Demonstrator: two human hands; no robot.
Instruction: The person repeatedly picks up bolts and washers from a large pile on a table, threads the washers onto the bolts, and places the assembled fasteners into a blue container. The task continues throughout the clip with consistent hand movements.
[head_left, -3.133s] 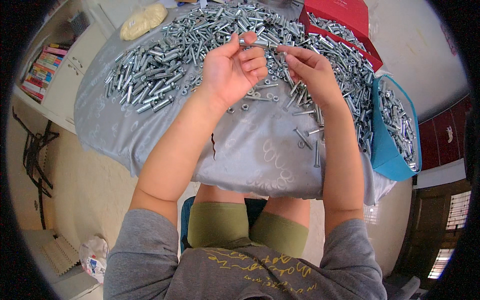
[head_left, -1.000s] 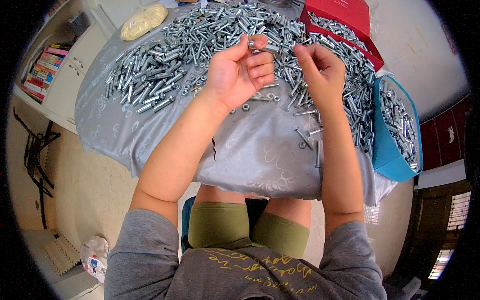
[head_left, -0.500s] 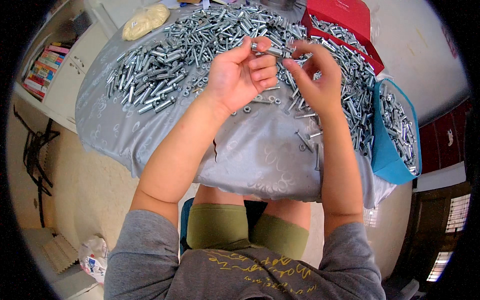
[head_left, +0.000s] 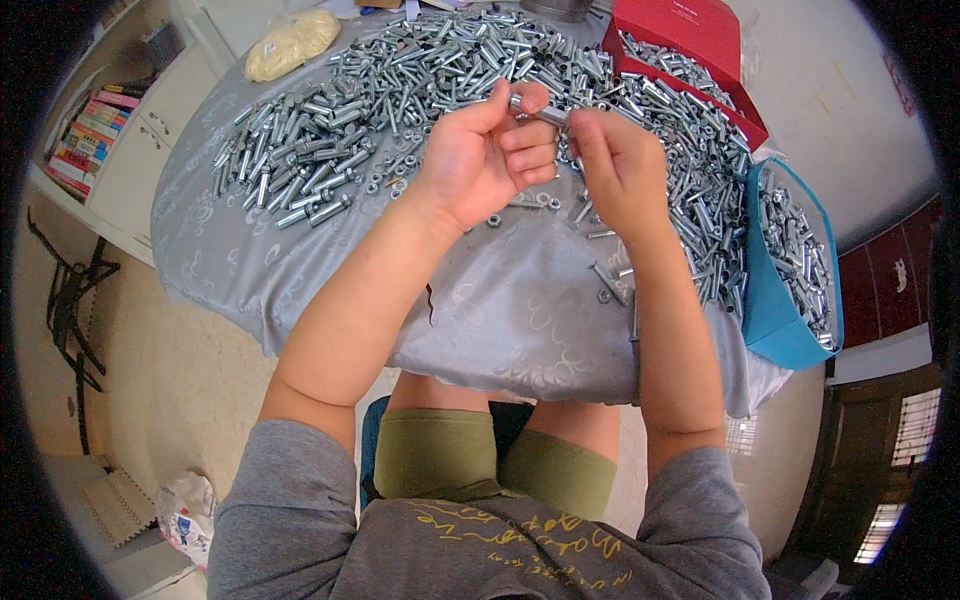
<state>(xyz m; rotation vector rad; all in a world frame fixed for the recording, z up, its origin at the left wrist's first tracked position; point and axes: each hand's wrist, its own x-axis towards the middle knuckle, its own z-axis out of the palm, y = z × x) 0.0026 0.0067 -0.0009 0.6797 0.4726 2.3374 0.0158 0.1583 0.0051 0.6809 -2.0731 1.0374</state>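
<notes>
Above the near part of the table, my left hand (head_left: 485, 150) grips a shiny sleeve anchor bolt (head_left: 540, 110) by one end, between thumb and index finger. The other fingers of that hand curl loosely below it. At the bolt's other end, my right hand (head_left: 622, 165) is closed in a pinch, its fingertips covering that end. A big heap of loose metal bolts and sleeves (head_left: 460, 60) spreads behind both hands. Left of it lies a group of assembled sleeve anchors (head_left: 300, 170). A few nuts (head_left: 494, 220) are scattered below my left hand.
A red box (head_left: 690, 30) holding metal parts stands at the back right. Near the right edge is a blue fabric bin (head_left: 775, 325) full of anchors. A pale yellow bag (head_left: 292, 45) lies at the back left. Grey patterned cloth (head_left: 480, 330) covers the table.
My right hand has closed from loosely spread fingers to a pinch on the bolt's right end, shifting slightly left. My left hand keeps its hold almost in place.
</notes>
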